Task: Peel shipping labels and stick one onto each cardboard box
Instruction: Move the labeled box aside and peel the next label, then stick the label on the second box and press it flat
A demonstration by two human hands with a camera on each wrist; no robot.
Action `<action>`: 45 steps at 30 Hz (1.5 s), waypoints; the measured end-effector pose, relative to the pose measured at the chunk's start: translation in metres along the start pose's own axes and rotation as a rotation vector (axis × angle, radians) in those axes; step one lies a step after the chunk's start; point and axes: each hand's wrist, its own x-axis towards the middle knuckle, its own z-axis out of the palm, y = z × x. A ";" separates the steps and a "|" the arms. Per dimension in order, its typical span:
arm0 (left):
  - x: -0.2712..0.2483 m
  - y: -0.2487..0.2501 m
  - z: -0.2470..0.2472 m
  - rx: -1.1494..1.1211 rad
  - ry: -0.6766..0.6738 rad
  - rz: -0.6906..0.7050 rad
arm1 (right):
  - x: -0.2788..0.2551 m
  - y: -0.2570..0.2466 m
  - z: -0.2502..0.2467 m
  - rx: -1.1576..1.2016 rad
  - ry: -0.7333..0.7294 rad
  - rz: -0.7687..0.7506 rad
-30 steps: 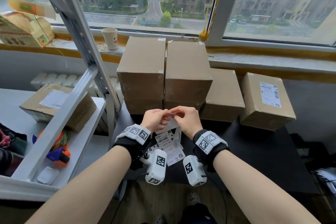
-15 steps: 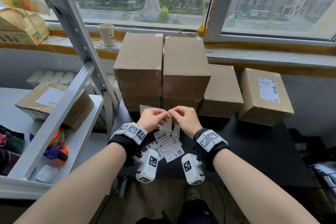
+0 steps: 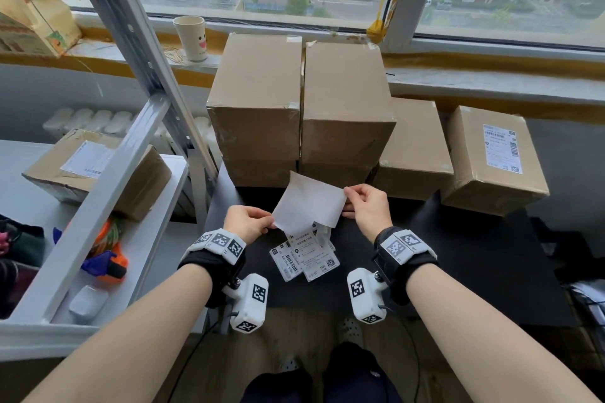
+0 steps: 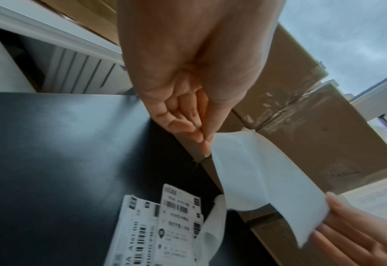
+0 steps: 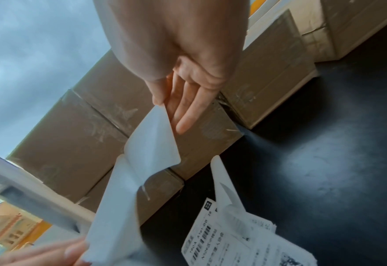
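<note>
Above the black table point(image 3: 458, 255) I hold a white shipping label sheet point(image 3: 307, 203), blank side up. My left hand point(image 3: 270, 222) pinches its lower left corner and my right hand point(image 3: 347, 198) pinches its upper right corner. In the wrist views the sheet point(image 5: 153, 140) splits into two layers curling apart. One runs to the right hand point(image 5: 163, 104) and the other to the left hand point(image 4: 207, 144). I cannot tell which layer is the sticker. More printed labels point(image 3: 304, 255) lie under my hands. Two tall plain box stacks point(image 3: 258, 98) point(image 3: 343, 98) stand just behind.
A lower plain box point(image 3: 412, 147) and a box bearing a label point(image 3: 491, 157) sit to the right. On the grey shelf point(image 3: 157, 239) at left lie another labelled box point(image 3: 95, 170) and a tape dispenser point(image 3: 108, 262). A paper cup point(image 3: 193, 39) stands on the sill.
My hands were close together, picking at one corner of the sheet. They have moved apart, the right one up and to the right, and the sheet now spreads between them.
</note>
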 end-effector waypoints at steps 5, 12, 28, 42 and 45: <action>0.013 -0.038 -0.008 0.067 0.045 -0.109 | 0.011 0.011 -0.017 -0.055 0.049 0.022; 0.018 -0.071 -0.008 0.106 0.054 -0.207 | 0.020 0.021 -0.029 -0.112 0.084 0.057; 0.014 -0.042 -0.015 0.335 0.074 -0.134 | 0.002 0.002 -0.008 -0.277 0.022 -0.116; -0.023 0.066 0.036 0.025 -0.131 -0.166 | -0.061 -0.024 -0.004 -0.546 -0.152 -0.379; -0.033 0.070 0.039 0.097 -0.141 -0.186 | -0.072 -0.024 -0.007 -0.574 -0.177 -0.412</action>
